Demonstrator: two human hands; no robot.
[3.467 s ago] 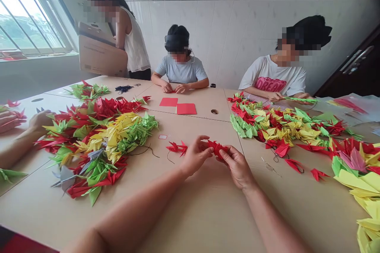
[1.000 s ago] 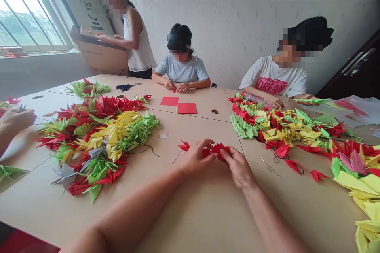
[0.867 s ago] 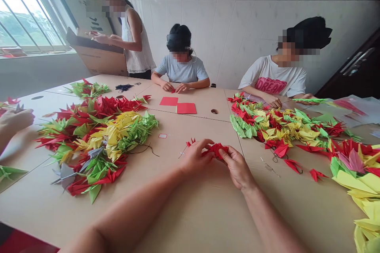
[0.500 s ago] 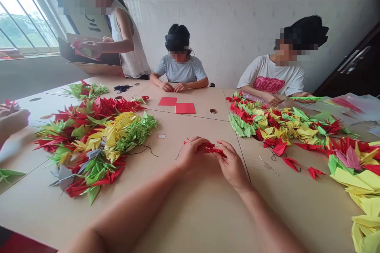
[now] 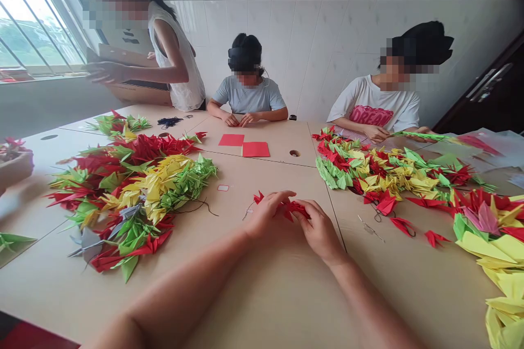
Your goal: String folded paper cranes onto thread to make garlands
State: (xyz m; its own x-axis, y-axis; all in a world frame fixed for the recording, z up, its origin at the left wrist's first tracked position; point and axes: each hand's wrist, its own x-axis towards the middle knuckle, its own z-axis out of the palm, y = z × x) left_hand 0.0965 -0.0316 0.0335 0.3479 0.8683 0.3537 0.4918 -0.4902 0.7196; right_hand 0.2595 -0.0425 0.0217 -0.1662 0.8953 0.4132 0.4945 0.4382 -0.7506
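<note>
Since a second ago the right hand (image 5: 321,232) has moved its thumb off the front of the folded red paper (image 5: 295,208), now pinched between thumb and fingers. The left hand (image 5: 268,215), half-curled, holds its other side over the surface (image 5: 278,294). Beyond, a cardboard box (image 5: 141,92) hides its contents.

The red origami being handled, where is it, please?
In the head view, the red origami is below and right of centre, between the left hand and right hand.
</note>
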